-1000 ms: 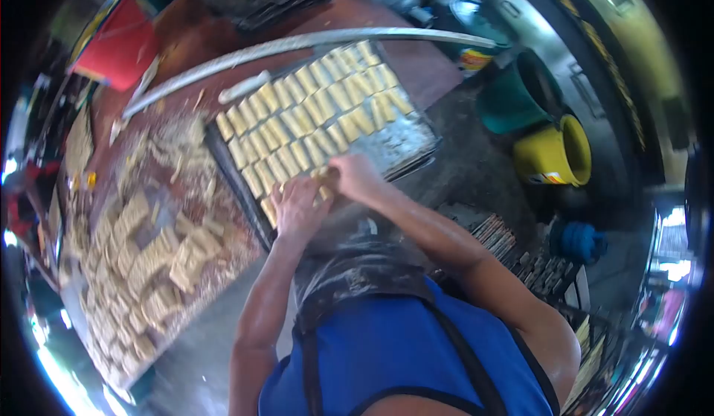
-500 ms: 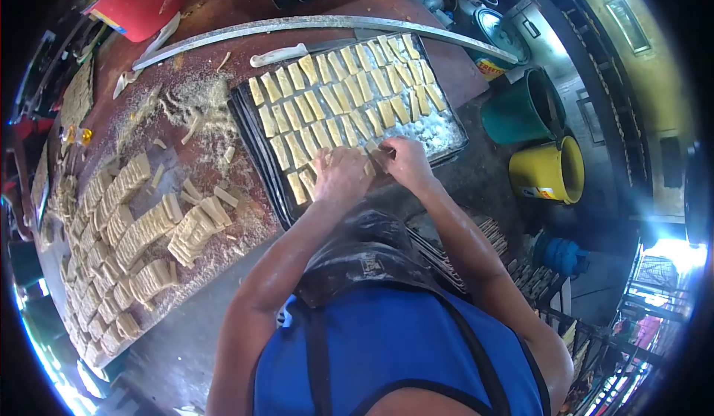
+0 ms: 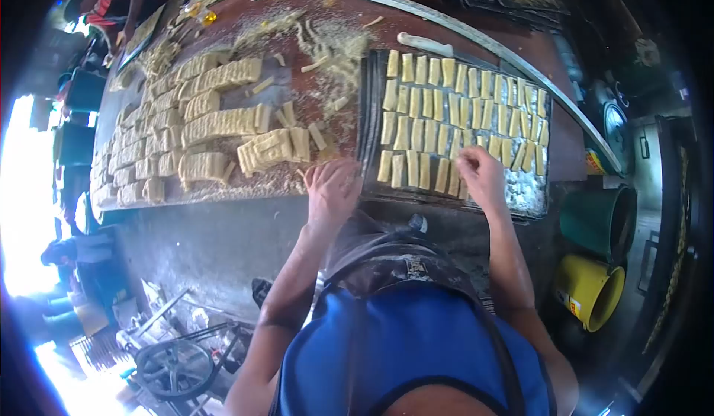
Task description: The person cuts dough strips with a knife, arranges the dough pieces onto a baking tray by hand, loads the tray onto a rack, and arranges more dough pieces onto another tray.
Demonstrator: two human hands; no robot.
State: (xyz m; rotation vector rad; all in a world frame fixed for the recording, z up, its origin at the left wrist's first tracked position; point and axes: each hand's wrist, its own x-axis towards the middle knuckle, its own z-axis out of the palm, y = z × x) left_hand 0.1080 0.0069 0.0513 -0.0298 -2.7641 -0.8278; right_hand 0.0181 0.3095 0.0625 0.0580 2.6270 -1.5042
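Note:
My left hand (image 3: 332, 190) is at the table's front edge, between the piled dough strips and the tray. Its fingers are stretched out, with nothing visible in them. Rows of pale dough strips (image 3: 427, 104) lie on a dark, floured baking tray (image 3: 526, 198). Over the tray's front row is my right hand (image 3: 483, 180), thumb and fingers curled together; whatever they hold, if anything, is hidden. To the left, stacked cut dough strips (image 3: 223, 124) cover much of the table, and a smaller pile (image 3: 269, 150) is closest to my left hand.
A long flour-dusted bar (image 3: 446, 25) runs behind the tray, near a white-handled tool (image 3: 425, 44). Green (image 3: 595, 215) and yellow (image 3: 587, 289) buckets stand at right. A wheeled machine (image 3: 175, 369) is at lower left. Another person (image 3: 123, 3) is at the far left.
The view has swung left, bringing the dough piles closer to the middle. My left hand has left the tray and moved to the piles' side; my right hand stays over the tray.

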